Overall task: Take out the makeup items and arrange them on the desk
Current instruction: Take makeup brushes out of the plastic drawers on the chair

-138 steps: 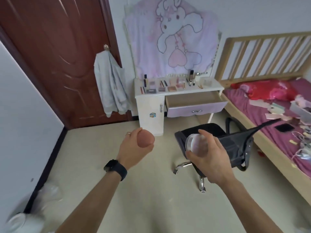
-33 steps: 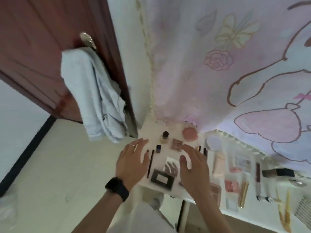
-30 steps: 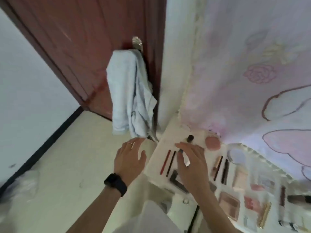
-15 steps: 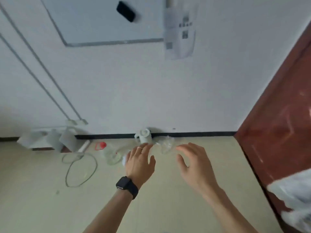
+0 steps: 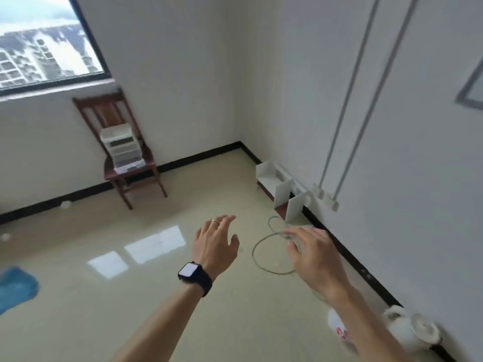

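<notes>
Left hand (image 5: pixel 215 244) and right hand (image 5: pixel 312 253) held out empty above the floor (image 5: pixel 136 296), fingers spread and released, wooden chair (image 5: pixel 122 150) beyond the left hand under a window (image 5: pixel 44 45), no makeup items or tabletop in view

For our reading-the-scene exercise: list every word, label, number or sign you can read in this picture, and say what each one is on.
No text can be read in this picture.
smartwatch: the screen is lit but blank white, with no digits legible.
white stacked unit on the wooden chair: any label is too blurred to read.
white and red item on the floor near the right forearm: the red marks are too blurred to read.
</notes>
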Demonstrator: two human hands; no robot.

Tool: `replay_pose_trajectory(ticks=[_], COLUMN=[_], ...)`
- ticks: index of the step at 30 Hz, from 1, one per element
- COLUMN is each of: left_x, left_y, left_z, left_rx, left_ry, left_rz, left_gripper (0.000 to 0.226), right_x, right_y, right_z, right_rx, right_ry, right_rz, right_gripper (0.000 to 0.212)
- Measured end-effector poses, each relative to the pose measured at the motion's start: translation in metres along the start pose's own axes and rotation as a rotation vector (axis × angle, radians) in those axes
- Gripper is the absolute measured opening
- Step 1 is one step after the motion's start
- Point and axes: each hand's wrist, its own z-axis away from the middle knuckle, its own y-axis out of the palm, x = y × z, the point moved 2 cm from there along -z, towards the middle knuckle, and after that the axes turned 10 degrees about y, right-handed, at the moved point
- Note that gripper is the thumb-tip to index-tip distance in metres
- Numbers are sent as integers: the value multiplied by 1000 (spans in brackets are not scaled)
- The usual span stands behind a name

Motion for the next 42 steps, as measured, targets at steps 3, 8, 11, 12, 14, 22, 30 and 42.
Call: replay_pose_trajectory(ticks=[3,8,11,12,14,22,30,42], left_x=[61,157,220,242,290,479,637,890], left_y=[-25,-55,-65,-67,-73,-117,-128,-101], left_z=[-31,-61,-84,-94,-117,-232,-358,-526], left_rx=[-50,-122,-167,-180,-190,-151,-41,246], left_ry=[-183,-425,-532,-557,-577,-591,-559,-697], left_rz=[-48,-110,-109,-109,-112,-92,-74,111], left_gripper=[50,50,50,50,50,52,53,55], right_x=[46,120,165,180,214,339,407,501], right_y=[39,116,171,191,230,366,490,730], right_z=[-74,-169,-219,-235,-269,-392,-519,-751], right_rx=[121,303,380,400,424,502,550,764], right_ry=[-108,-275,-351,-367,-386,-366,-296,-245], right_rz=[-29,-33,-29,-23,-21,20,103,276], right_gripper=[22,27,30,30,31,31,27,32])
